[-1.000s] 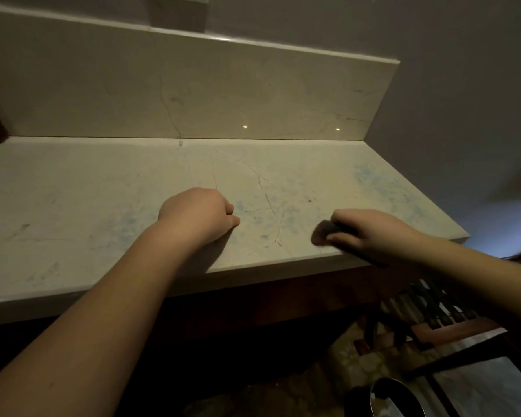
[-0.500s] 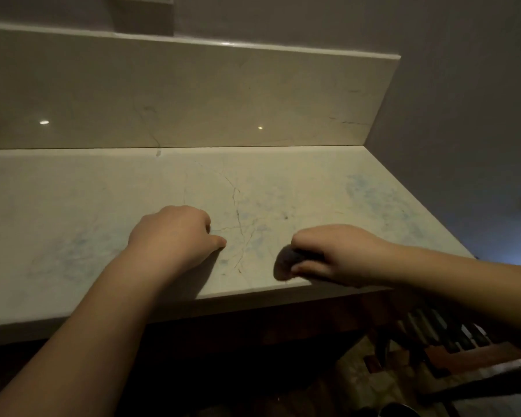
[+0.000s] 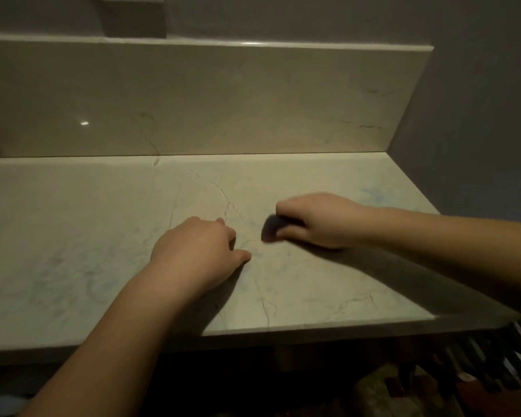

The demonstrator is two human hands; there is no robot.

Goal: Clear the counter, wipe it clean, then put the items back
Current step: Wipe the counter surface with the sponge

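A pale marble counter (image 3: 73, 236) with thin dark veins fills the view in dim light. My right hand (image 3: 319, 221) presses a small dark cloth (image 3: 271, 229) onto the middle of the counter; only the cloth's left end shows past my fingers. My left hand (image 3: 199, 251) rests on the counter just left of it, fingers curled under, nothing visible in it. Faint bluish smears show near the counter's right end (image 3: 373, 194).
A marble backsplash (image 3: 223, 100) rises behind the counter, and a grey wall (image 3: 478, 115) closes off the right end. Below the front edge at right stands dark slatted furniture (image 3: 494, 365). A white box (image 3: 133, 13) sits on the wall above.
My right hand with the cloth has slid from the front edge toward the middle of the counter. My left hand has stayed on the counter while the camera moved in closer.
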